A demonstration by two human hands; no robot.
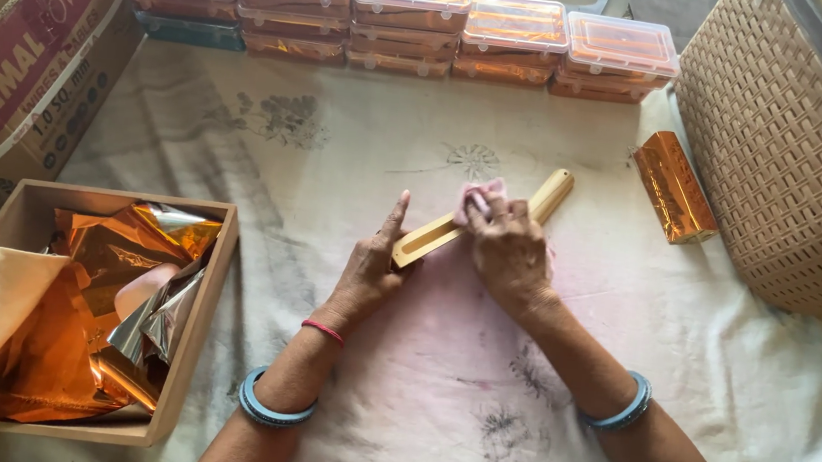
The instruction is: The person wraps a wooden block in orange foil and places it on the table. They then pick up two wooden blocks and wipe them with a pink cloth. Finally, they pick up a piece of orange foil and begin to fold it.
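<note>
Two bare arms with blue bangles reach up from the bottom edge onto a white cloth [416, 382] with faint flower prints. Out past them, the left hand [367, 272] presses down on the near end of a long wooden stick [478, 217], with its pointer finger sticking straight up, so it pins the stick more than it grips it. Beside it, the right hand [508, 245] is closed around a small pink rag [479, 197] and holds it against the middle of the stick. That stick lies slanted on the cloth, in the middle of the view. Off to the right sits a shiny orange foil block [674, 186], close to a woven basket [789, 167]. On the left is a wooden box [189, 340] full of crumpled orange foil. Far back, clear plastic boxes [402, 9] are stacked in a row.
</note>
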